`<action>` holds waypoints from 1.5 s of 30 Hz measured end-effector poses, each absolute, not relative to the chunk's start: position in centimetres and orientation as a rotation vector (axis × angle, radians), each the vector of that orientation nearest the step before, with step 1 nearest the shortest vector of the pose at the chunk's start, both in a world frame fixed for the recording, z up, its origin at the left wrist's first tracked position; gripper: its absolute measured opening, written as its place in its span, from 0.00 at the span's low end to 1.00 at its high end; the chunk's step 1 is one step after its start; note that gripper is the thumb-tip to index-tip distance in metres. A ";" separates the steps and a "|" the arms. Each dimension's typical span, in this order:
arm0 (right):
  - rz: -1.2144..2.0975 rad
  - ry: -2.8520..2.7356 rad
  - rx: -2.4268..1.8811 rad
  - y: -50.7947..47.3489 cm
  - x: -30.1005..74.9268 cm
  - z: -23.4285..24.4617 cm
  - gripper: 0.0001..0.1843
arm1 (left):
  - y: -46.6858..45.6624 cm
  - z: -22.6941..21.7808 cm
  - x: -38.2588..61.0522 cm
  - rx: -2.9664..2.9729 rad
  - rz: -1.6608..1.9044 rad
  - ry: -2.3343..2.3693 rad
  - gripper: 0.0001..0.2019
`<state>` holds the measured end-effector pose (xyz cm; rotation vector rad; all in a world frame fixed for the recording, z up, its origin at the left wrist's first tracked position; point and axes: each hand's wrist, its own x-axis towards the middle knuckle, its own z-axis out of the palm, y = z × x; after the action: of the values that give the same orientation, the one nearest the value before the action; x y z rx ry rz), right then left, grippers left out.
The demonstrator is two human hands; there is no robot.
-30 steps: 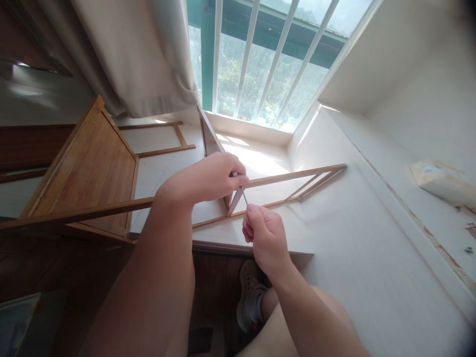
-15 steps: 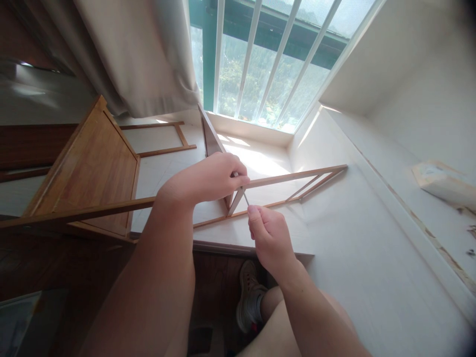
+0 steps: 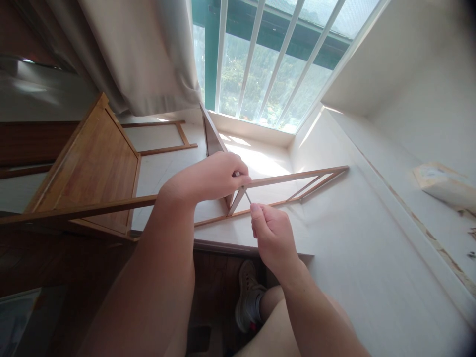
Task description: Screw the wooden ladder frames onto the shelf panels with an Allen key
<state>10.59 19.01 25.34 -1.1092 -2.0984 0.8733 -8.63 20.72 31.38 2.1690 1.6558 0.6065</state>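
My left hand [image 3: 221, 174] is closed around the corner of a slim brown wooden frame [image 3: 297, 175], where a rail meets a short crosspiece. Below it, my right hand [image 3: 275, 233] makes a fist around a tool with a thin metal shaft [image 3: 248, 197]; its handle is hidden in the fingers. The shaft's far end points up at the frame joint by my left fingertips. Whether the tip sits in a screw or hole cannot be made out. A dark upright panel [image 3: 213, 134] stands behind my left hand, touching the frame.
A larger wooden panel [image 3: 94, 168] leans at the left. Behind it a narrow wooden frame [image 3: 182, 134] lies on the white ledge [image 3: 163, 171]. A grey curtain [image 3: 152, 59] hangs beside the barred window [image 3: 271, 64]. A white wall [image 3: 357, 238] bounds the right side.
The right hand and the tool have shifted very slightly. The left hand keeps its hold on the frame, and the view has moved a little.
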 end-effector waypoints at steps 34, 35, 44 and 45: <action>1.892 -1.184 -0.809 18.0 8.8 25.3 0.25 | 20.8 31.2 -8.6 2.189 0.615 1.656 0.15; 1.884 -1.174 -0.812 18.0 8.8 25.3 0.25 | 20.8 31.2 -8.6 2.188 0.614 1.656 0.15; 1.671 -1.340 -0.929 17.7 8.9 25.1 0.26 | 20.9 31.1 -8.6 2.176 0.607 1.655 0.14; 1.635 -1.379 -0.945 17.7 8.9 25.0 0.26 | 20.9 31.1 -8.6 2.178 0.608 1.657 0.14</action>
<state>8.94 17.69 25.02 -0.9453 -1.3790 1.6349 -8.64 20.86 31.13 2.1781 1.6569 0.6075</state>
